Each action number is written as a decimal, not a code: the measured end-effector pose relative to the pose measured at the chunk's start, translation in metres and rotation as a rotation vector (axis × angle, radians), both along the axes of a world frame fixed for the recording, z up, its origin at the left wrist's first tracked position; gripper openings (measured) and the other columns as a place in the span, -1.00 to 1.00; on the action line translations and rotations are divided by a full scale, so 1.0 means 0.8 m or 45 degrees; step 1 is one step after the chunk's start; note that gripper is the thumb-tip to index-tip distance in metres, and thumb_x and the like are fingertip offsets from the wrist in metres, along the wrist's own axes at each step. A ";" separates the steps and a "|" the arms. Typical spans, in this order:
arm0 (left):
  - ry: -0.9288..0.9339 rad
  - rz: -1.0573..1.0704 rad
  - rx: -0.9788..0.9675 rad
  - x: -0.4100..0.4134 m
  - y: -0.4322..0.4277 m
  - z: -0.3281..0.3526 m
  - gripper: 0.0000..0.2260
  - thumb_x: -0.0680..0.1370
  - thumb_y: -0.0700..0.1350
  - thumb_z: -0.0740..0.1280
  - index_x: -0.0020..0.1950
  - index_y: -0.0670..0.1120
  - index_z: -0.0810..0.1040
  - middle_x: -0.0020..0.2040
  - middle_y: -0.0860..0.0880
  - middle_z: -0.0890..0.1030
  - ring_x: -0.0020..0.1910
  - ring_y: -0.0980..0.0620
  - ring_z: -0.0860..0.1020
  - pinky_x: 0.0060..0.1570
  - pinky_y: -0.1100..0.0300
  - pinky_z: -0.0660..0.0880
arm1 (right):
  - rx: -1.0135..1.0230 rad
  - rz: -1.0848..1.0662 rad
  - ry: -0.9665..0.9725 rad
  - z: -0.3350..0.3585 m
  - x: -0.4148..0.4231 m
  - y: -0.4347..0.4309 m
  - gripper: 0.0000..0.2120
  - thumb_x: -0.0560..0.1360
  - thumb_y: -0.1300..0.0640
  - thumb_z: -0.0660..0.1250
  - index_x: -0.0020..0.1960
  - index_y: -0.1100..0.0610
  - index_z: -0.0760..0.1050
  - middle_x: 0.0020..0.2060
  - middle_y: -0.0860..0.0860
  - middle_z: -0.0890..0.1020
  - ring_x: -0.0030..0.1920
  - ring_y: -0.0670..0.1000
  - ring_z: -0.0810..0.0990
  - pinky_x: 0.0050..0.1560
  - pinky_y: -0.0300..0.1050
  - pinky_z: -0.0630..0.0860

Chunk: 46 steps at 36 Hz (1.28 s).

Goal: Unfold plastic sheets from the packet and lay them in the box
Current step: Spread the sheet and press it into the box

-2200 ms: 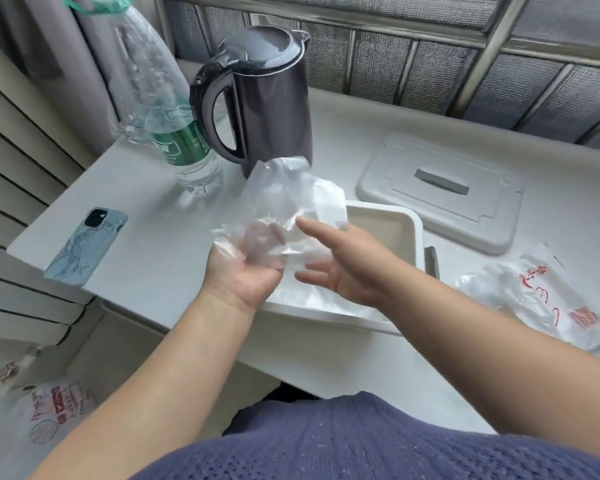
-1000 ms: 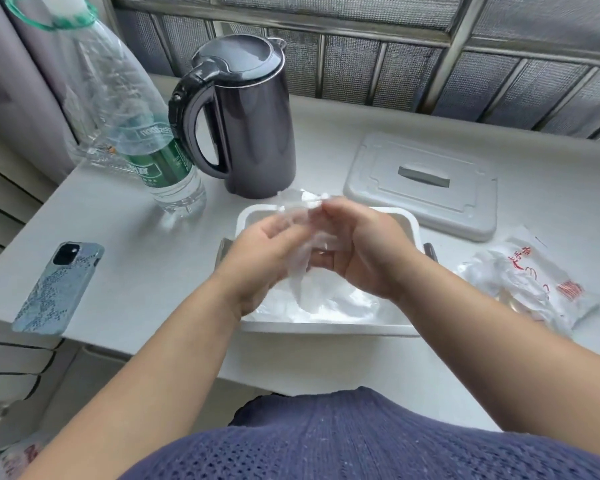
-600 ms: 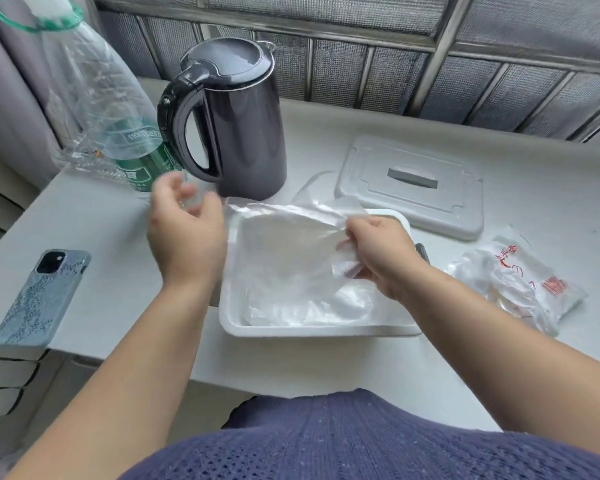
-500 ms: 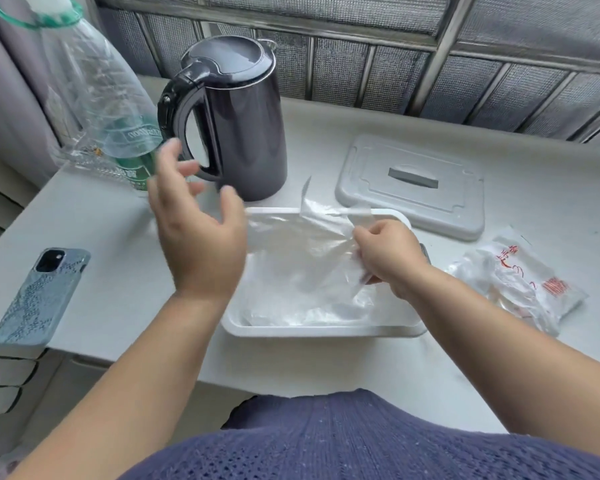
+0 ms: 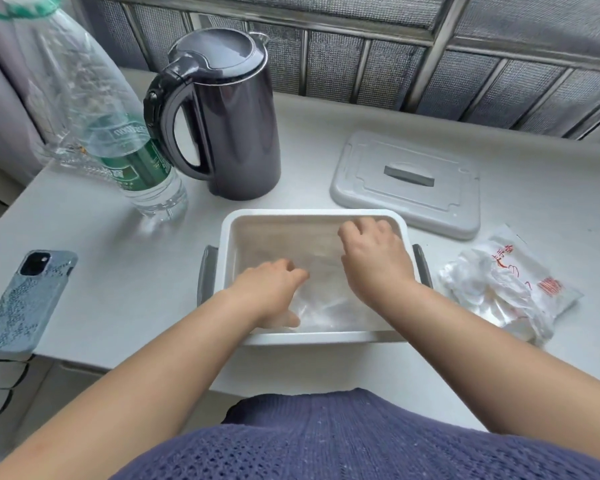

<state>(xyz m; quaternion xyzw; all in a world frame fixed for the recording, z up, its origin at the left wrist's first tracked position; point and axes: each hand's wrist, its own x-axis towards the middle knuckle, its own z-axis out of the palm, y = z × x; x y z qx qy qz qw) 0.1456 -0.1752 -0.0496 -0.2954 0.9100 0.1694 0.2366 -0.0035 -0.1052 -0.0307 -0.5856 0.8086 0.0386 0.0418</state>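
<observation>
A white rectangular box (image 5: pixel 312 214) with dark side handles stands on the table in front of me. Clear plastic sheets (image 5: pixel 323 303) lie flat on its bottom. Both my hands are inside the box. My left hand (image 5: pixel 269 289) rests palm down on the sheets at the near left, fingers slightly spread. My right hand (image 5: pixel 373 258) presses down at the right side, fingers curled toward the far wall. Neither hand grips a sheet. The packet (image 5: pixel 506 289), clear plastic with red print and crumpled sheets inside, lies right of the box.
The box's grey lid (image 5: pixel 407 181) lies behind the box to the right. A dark kettle (image 5: pixel 226 119) and a plastic water bottle (image 5: pixel 129 150) stand at the back left. A phone (image 5: pixel 21 303) lies near the table's left front edge. A window grille runs along the back.
The sheet that I held spread above the box now lies flat inside it. Both hands have let go of it and gone down into the box onto the sheets.
</observation>
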 end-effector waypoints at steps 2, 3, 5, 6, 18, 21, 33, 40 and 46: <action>-0.026 0.020 0.024 -0.001 0.000 -0.002 -0.33 0.45 0.10 0.40 0.48 0.03 0.20 0.37 -0.10 0.32 0.29 -0.15 0.38 0.21 -0.02 0.42 | -0.089 0.194 0.105 0.002 -0.001 -0.005 -0.82 0.42 0.22 0.33 0.03 0.15 0.50 -0.05 0.08 0.55 -0.03 0.16 0.47 -0.13 -0.10 0.26; -0.053 0.015 0.025 -0.002 0.001 -0.002 -0.33 0.44 0.10 0.40 0.48 0.02 0.20 0.36 -0.10 0.32 0.29 -0.16 0.38 0.21 -0.01 0.41 | -0.116 0.295 0.132 0.003 -0.001 -0.007 -0.85 0.42 0.15 0.37 -0.02 0.13 0.55 -0.11 0.06 0.58 -0.07 0.15 0.50 -0.15 -0.11 0.30; -0.112 -0.013 0.012 -0.004 0.001 -0.002 -0.35 0.44 0.13 0.40 0.46 0.02 0.23 0.35 -0.10 0.32 0.28 -0.17 0.39 0.19 -0.01 0.38 | 0.064 0.433 0.032 0.000 0.003 -0.009 -0.75 0.51 -0.02 0.26 0.11 0.08 0.55 -0.01 0.03 0.59 0.04 0.13 0.50 -0.01 -0.11 0.34; -0.138 -0.021 0.012 -0.004 0.001 -0.002 -0.37 0.45 0.14 0.39 0.44 0.02 0.24 0.35 -0.10 0.33 0.27 -0.18 0.39 0.17 -0.01 0.36 | 0.195 0.442 -0.044 -0.004 0.006 -0.011 -0.68 0.53 -0.08 0.21 0.18 0.07 0.52 0.06 0.03 0.57 0.10 0.12 0.48 0.06 -0.10 0.34; -0.242 0.074 0.085 -0.007 -0.002 -0.009 -0.46 0.48 0.14 0.37 0.40 0.02 0.32 0.31 -0.09 0.38 0.22 -0.18 0.44 0.10 0.03 0.39 | 0.717 0.254 -0.182 -0.039 -0.005 -0.005 -0.40 0.43 0.05 0.37 0.36 0.22 0.22 0.25 0.16 0.38 0.21 0.20 0.46 0.11 -0.01 0.44; -0.236 0.144 0.097 -0.008 -0.003 -0.001 -0.53 0.49 0.13 0.35 0.34 -0.01 0.40 0.25 -0.06 0.46 0.17 -0.14 0.48 0.05 0.08 0.42 | 0.649 0.266 -0.186 -0.028 -0.008 -0.005 -0.49 0.45 0.01 0.33 0.31 0.19 0.28 0.21 0.13 0.43 0.19 0.18 0.47 0.04 -0.04 0.42; 0.324 0.768 0.015 -0.064 0.025 0.072 -0.69 0.55 0.14 0.25 0.11 -0.07 0.44 -0.07 0.01 0.58 -0.01 -0.07 0.54 -0.05 0.09 0.47 | -0.610 0.050 -0.705 0.024 -0.063 0.041 -0.83 0.48 0.12 0.29 -0.01 0.14 0.60 -0.15 -0.01 0.65 -0.12 0.03 0.57 -0.14 -0.14 0.45; 0.731 0.717 -0.045 -0.155 0.105 0.071 -0.66 0.55 -0.03 0.23 0.31 -0.04 0.33 0.19 0.02 0.50 0.12 -0.07 0.49 0.03 0.08 0.40 | -0.393 -0.413 -0.763 0.003 -0.161 0.107 -0.76 0.55 0.13 0.20 0.17 0.10 0.54 0.02 -0.03 0.63 0.00 0.01 0.53 -0.11 -0.24 0.28; 0.895 0.646 -0.537 -0.210 0.171 0.041 -0.57 0.44 0.03 0.22 0.24 -0.11 0.50 0.16 -0.11 0.53 0.21 -0.18 0.39 0.12 -0.11 0.37 | -0.064 -0.419 -0.710 -0.014 -0.220 0.153 -0.63 0.54 0.06 0.21 0.34 0.06 0.40 0.23 0.01 0.51 0.23 0.03 0.45 0.14 -0.11 0.36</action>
